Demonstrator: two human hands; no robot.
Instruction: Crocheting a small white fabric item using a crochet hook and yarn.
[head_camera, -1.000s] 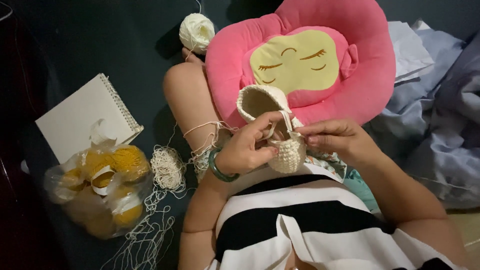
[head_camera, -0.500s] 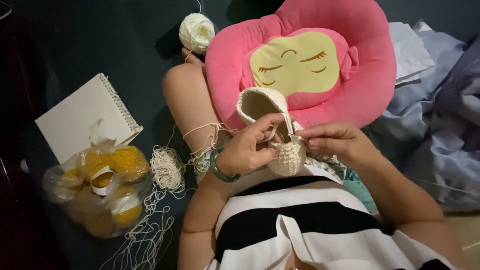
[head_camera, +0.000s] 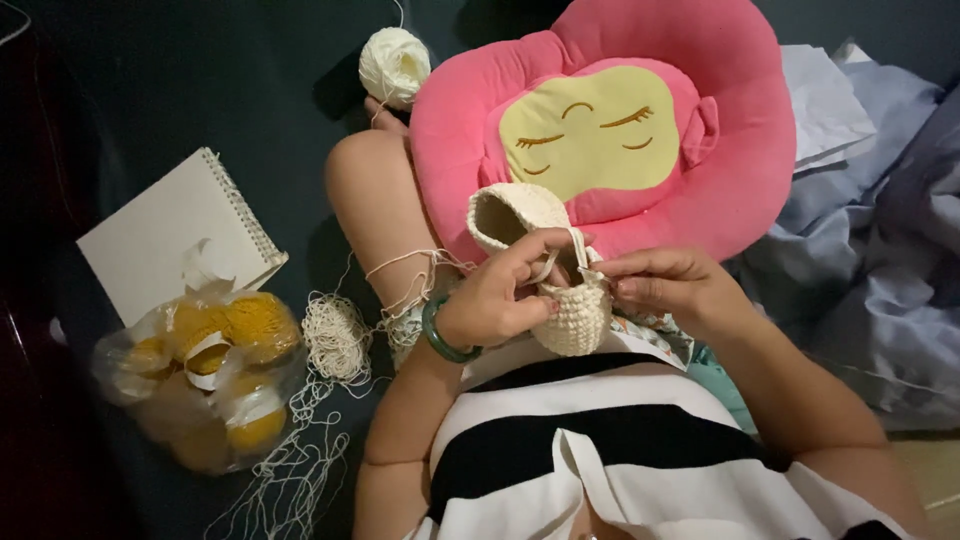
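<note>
1. In the lap, over the striped top: a cream crochet piece (head_camera: 570, 312), small and rounded like a pouch or bootie, with an open cup-shaped part (head_camera: 510, 215) rising behind it toward the pillow.
2. Left hand (head_camera: 495, 300) curled around the piece from the left, fingers closed on its upper edge; a thin loop or strap of the same yarn runs over the fingertips. Green bangle (head_camera: 438, 335) on that wrist.
3. Right hand (head_camera: 665, 285) pinched shut at the piece's top right edge, thumb and forefinger together. Whether a hook or needle sits in that pinch, cannot tell.
4. Change from the earlier views: almost none. Both hands and the piece sit in the same place and grip; at most a slight shift of fingers. Reads as slow, fine work at one spot on the rim, not a change of step.
5. Yarn (head_camera: 410, 275) trails from the piece across the bare knee to a loose tangle (head_camera: 335, 335) on the floor.
6. Pink pillow (head_camera: 600, 130) with a yellow sleeping face lies just beyond the hands; cream yarn ball (head_camera: 393, 65) beside it.
7. Left: spiral notebook (head_camera: 170, 235), clear bag of yellow yarn (head_camera: 205, 375). Right: rumpled bluish cloth (head_camera: 870, 270).
</note>
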